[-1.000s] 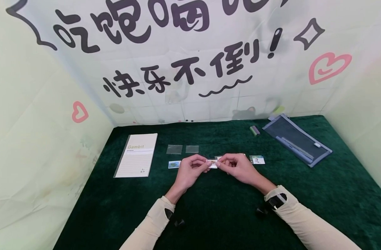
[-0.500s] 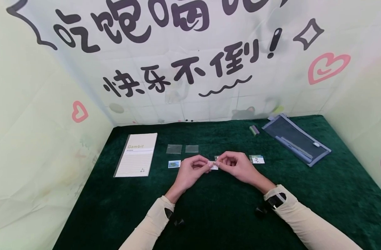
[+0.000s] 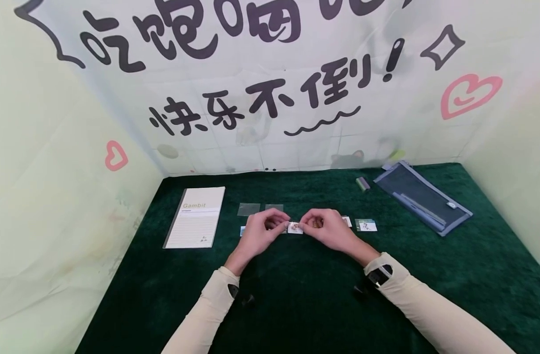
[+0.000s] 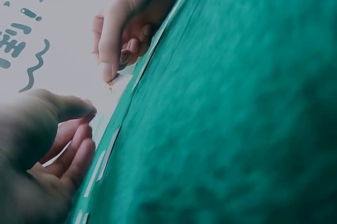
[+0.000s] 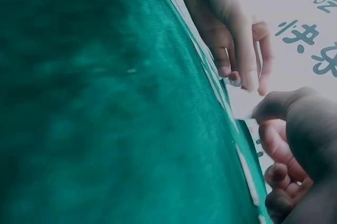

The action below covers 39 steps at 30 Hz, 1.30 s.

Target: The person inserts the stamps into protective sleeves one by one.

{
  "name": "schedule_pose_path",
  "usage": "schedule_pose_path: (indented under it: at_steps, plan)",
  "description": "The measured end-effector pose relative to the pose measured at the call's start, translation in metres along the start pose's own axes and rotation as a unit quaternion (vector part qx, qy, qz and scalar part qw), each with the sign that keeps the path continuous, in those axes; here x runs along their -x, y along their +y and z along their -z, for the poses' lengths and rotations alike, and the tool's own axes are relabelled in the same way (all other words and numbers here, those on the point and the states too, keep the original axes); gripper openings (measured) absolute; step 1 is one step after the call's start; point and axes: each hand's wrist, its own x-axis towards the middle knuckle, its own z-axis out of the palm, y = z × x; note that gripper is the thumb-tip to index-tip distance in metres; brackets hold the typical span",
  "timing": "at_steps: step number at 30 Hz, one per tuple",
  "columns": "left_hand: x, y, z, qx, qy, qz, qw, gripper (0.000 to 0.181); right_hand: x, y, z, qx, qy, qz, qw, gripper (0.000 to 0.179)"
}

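Between my two hands, a small white picture card (image 3: pixel 295 227) is held by its side edges, just over the green cloth. Its printed picture is too small to make out. My left hand (image 3: pixel 262 231) pinches the left edge with thumb and finger, though that contact shows only faintly in the wrist views. The thumb and forefinger of my right hand (image 3: pixel 327 230) pinch the other edge. A blue picture card (image 3: pixel 242 231) is mostly covered by the left hand. To the right lie a partly hidden card (image 3: pixel 347 221) and another picture card (image 3: pixel 366 225).
Two clear plastic sleeves (image 3: pixel 249 209) lie behind the left hand. At the left is a white notebook (image 3: pixel 196 218). A blue mesh zip pouch (image 3: pixel 422 199) and a small green and purple block (image 3: pixel 362 184) sit at the back right. Printed fabric walls (image 3: pixel 270 147) enclose the table.
Both hands have shifted slightly left and up in the head view with the card. More of its face shows between the fingertips, and the left hand covers more of the blue card.
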Motion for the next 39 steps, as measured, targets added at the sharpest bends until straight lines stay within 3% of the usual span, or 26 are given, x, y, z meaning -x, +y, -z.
schedule_pose_path:
  at_steps: [8,16,23,30,39]
  plan:
    - [-0.014,0.001,0.003,-0.059,-0.045,0.001,0.9972,0.012,-0.016,-0.005,0.005,0.068,-0.019,-0.017,0.9973,0.004]
    - [-0.022,-0.002,0.003,-0.095,-0.071,0.005,0.9929,0.012,-0.019,-0.004,0.004,0.123,-0.011,-0.001,0.9924,0.010]
    - [-0.023,-0.004,0.004,-0.118,-0.062,-0.003,0.9911,0.012,-0.021,-0.008,-0.001,0.152,0.003,0.005,0.9884,0.007]
    - [-0.023,-0.007,0.012,-0.130,-0.047,0.001,0.9904,0.014,-0.023,-0.014,-0.002,0.157,0.004,-0.009,0.9876,0.023]
    - [-0.026,-0.014,0.034,-0.152,0.004,0.011,0.9884,0.014,-0.032,-0.027,-0.016,0.154,-0.029,0.045,0.9866,0.030]
